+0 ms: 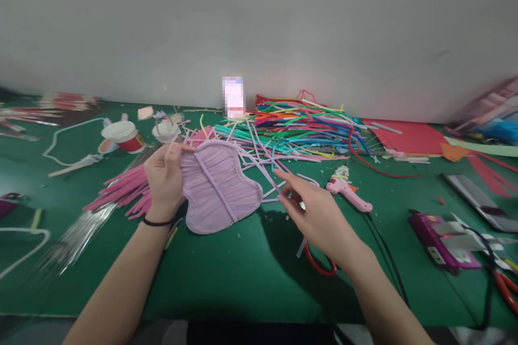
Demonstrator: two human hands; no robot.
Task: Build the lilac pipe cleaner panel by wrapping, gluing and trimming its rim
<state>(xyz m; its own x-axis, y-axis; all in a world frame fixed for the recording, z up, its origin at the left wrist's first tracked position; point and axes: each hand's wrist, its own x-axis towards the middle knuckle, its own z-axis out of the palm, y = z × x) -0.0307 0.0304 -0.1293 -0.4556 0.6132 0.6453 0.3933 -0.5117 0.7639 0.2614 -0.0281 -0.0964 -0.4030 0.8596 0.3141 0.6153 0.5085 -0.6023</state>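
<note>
My left hand (165, 175) grips the upper left edge of a lilac wing-shaped piece (220, 186), holding it above the table. Its outline is a rounded rim, and a lilac strip runs diagonally across its pleated surface. Right of it, my right hand (309, 207) pinches a lilac pipe cleaner (265, 170) between thumb and fingers. This strip slants up and left, past the piece's upper right edge; whether it is joined to the piece I cannot tell. Red-handled scissors (321, 267) lie partly hidden beneath my right hand.
Multicoloured pipe cleaners (299, 129) heap at the back, near a lit phone screen (233, 97). Pink bundles (125, 188) lie left, beside a paper cup (125, 137). A pink glue gun (348, 191) with a black cord rests right, near a purple device (435, 240).
</note>
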